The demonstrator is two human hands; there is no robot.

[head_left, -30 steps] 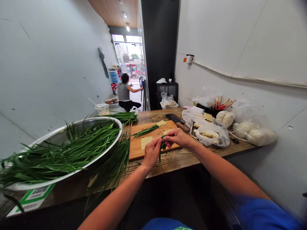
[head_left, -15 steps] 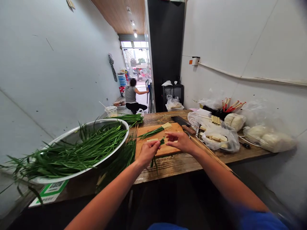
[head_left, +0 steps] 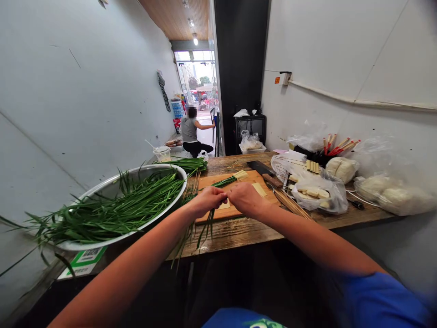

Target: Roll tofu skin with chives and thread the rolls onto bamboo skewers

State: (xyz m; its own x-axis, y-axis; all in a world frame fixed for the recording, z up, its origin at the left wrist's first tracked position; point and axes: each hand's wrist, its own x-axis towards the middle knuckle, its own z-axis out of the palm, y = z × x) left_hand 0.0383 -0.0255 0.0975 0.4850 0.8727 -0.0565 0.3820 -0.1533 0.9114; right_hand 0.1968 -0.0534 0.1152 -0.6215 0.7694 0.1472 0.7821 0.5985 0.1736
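Basin (head_left: 185, 187) holds green leaves (head_left: 133, 205); plastic bag (head_left: 337, 200), pale pieces (head_left: 313, 193).

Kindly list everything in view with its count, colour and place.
Table: one, brown, centre
Bowl: one, silver, table's left
Leaves: many, green, in bowl
Cup: one, clear, beyond bowl
Card: one, green and white, below bowl
Cutting board: one, brown, mid-table
Bundle: one, green and pale, on board
Sheets: at least two, pale yellow, on board
Knife: one, dark, board's far right
Skewers: many, tan, right of board
Rolls: several, pale yellow, table's right
Bags: several, clear, table's right
Sticks: several, red and pale, table's right
Box: one, black, beyond table
Person: one, grey top, near doorway
Left hand: one, bare, above leaf strands
Right hand: one, bare, beside left
Shirt: one, blue, bottom
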